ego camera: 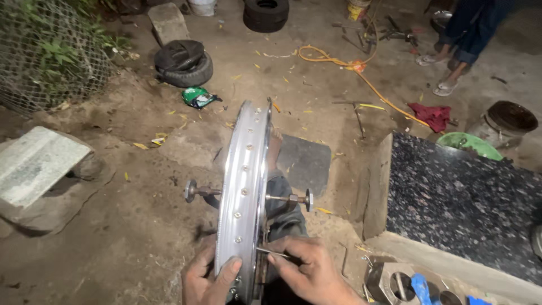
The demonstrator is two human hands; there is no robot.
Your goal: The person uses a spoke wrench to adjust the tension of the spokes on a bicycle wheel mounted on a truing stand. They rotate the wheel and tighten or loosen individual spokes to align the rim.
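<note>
- Left hand (208,278): clasped on lower edge of wheel rim (244,192), thumb across its outer face.
- Right hand (309,271): fingers pinched around thin spoke (273,253), tip set against rim's inner side.
- Wheel rim: shiny, upright on edge, centre foreground, over dirt ground (130,226).
- Axle (248,195): horizontal through rim, nut at each end.
- Speckled stone slab (457,192): right of rim.
- Tyres (184,63): behind, well apart.

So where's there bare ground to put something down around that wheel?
Bare dirt lies left of the wheel rim, between it and the stone slab. The dark speckled slab on the right is mostly bare. Crowded: the far ground by the orange hose and scattered tools.
</note>
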